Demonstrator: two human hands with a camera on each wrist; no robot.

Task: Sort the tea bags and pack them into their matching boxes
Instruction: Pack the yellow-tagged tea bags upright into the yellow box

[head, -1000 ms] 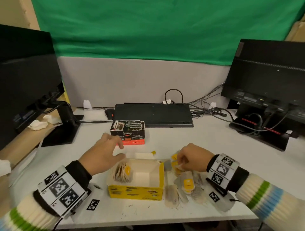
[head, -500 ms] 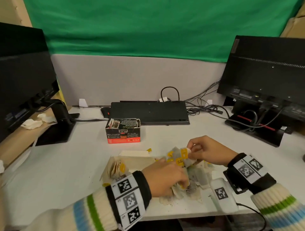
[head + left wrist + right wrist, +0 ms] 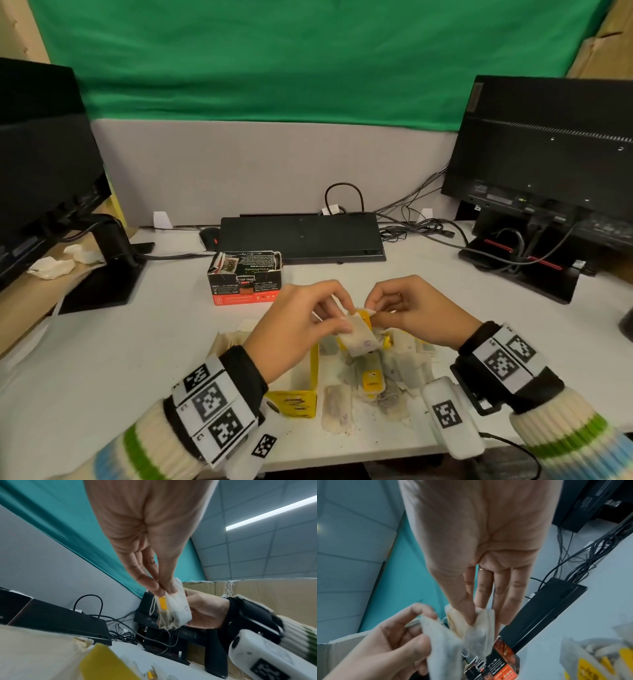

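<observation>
Both hands are raised over the desk (image 3: 428, 284), working on a small clump of tea bags (image 3: 359, 337) held between them. The left hand (image 3: 294, 329) pinches the top of the clump between thumb and fingers; the left wrist view shows a pale bag with a yellow tag (image 3: 162, 603) and a loop of string hanging below the grip. The right hand (image 3: 411, 313) pinches another bag in the same clump with thumb and forefinger, the other fingers straight.

Step in hand, as judged: separating tangled bags before sorting. The clump hangs above the gap between the yellow box (image 3: 301, 397) and the loose pile (image 3: 380, 377) of bags on the desk to its right. The yellow box stands open under the left forearm; some bags are already stacked at its far-left side. The black and orange box (image 3: 244, 277) stands open further back, well apart from the pile.

Progress: early to middle; many bags remain unsorted.

Next move calls for: drawing the 2 pinches gently apart so the strings come free without tearing the paper, then checking each tag colour. The yellow-tagged bag appears to belong in the yellow box. Loose tea is scattered on the desk near the pile, so some bags may already be split.
</observation>
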